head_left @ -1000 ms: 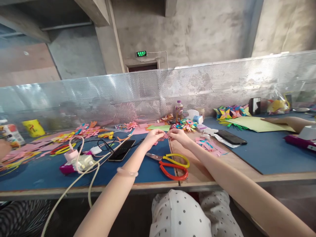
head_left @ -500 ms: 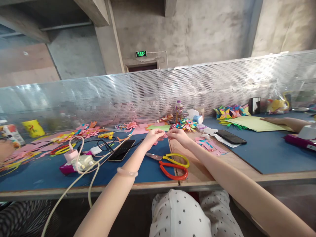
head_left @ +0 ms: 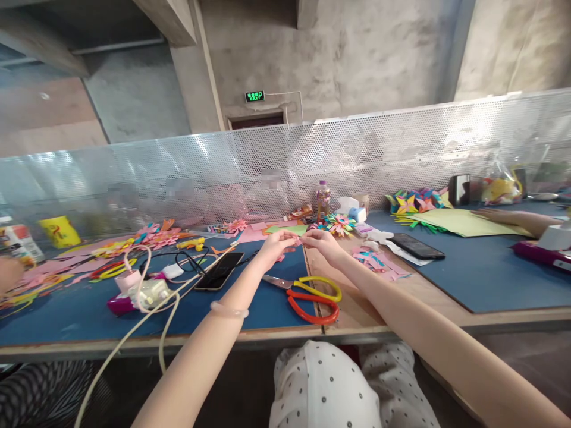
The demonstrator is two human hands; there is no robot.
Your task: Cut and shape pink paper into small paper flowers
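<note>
Fingertip to fingertip, my left hand (head_left: 276,246) and my right hand (head_left: 322,242) pinch a small piece of pink paper (head_left: 298,241) above the table. Most of that paper is hidden behind my fingers. Scissors (head_left: 285,284) with one yellow and one red handle lie below my hands, blades pointing left. Right of my right hand are pink and blue paper pieces (head_left: 377,261). A multicoloured paper flower (head_left: 341,224) sits just beyond it. Left of my left forearm rests a black phone (head_left: 220,271).
A power strip (head_left: 122,304) with plugs and a pale cable is at left. Another phone (head_left: 417,246) lies at right. A bottle (head_left: 323,199) stands before the perforated metal screen (head_left: 259,172). Another person's hand (head_left: 495,215) rests on yellow-green paper (head_left: 459,223); someone's hand (head_left: 9,273) is at far left.
My fingers have shifted slightly around the pink paper, still pinched close together. The hand at far left has moved a little. The scissors and the other table items stay put.
</note>
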